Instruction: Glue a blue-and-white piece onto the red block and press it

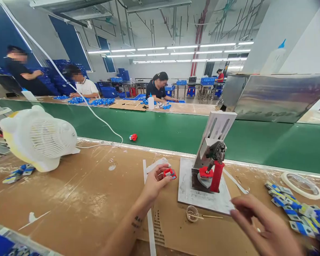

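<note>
Single head-worn view, looks forward and slightly down over the near edge of the brown worktable (77, 199), wide-angle, edges bent. Left hand (156, 181) and right hand (266, 227) sit close at bottom of frame, right one blurred. Press jig (210, 160) near, mid-table. Past the far edge runs the green conveyor (176, 131), then seated workers well off, ceiling lights on top
</note>
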A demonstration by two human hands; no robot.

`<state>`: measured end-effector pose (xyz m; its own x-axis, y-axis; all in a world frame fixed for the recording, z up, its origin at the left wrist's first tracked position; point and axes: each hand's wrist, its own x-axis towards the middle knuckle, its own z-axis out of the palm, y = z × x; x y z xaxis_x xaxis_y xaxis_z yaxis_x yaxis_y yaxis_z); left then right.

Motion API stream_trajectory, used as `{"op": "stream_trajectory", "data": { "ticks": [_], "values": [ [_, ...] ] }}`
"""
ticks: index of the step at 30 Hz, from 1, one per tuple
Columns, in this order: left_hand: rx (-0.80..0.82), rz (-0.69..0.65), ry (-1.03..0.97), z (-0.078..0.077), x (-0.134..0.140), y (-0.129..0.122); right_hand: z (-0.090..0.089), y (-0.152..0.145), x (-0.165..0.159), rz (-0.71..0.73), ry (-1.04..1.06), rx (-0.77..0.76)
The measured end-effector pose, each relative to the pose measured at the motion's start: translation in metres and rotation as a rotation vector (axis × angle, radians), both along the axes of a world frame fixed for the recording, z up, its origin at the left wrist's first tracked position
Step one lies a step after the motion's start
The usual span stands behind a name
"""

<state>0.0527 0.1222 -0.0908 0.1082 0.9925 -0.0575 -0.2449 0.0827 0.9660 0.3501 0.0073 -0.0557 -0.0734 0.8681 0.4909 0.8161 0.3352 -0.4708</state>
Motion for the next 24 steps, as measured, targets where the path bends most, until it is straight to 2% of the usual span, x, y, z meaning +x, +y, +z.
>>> {"op": "stream_trajectory", "data": {
  "ticks": [4,8,11,14,19,24],
  "values": [
    [-0.015,0.000,-0.045,-0.016,-0.001,-0.004,-0.013,0.023,-0.029,0.183,-0.173,-0.239],
    [0.007,0.002,-0.046,-0.015,-0.005,-0.004,-0.006,0.036,-0.043,0.286,-0.250,-0.508],
    [0.024,0.023,-0.040,-0.012,-0.006,-0.004,-0.005,0.037,-0.040,0.302,-0.172,-0.608],
    [0.033,0.028,-0.042,-0.012,-0.004,-0.006,-0.017,0.034,-0.032,0.351,-0.113,-0.623],
    [0.036,0.029,-0.044,-0.011,0.003,-0.010,-0.040,0.034,-0.030,0.446,-0.144,-0.530],
    [0.030,0.033,-0.049,-0.008,0.003,-0.011,-0.048,0.039,-0.035,0.512,-0.132,-0.468]
  ]
}}
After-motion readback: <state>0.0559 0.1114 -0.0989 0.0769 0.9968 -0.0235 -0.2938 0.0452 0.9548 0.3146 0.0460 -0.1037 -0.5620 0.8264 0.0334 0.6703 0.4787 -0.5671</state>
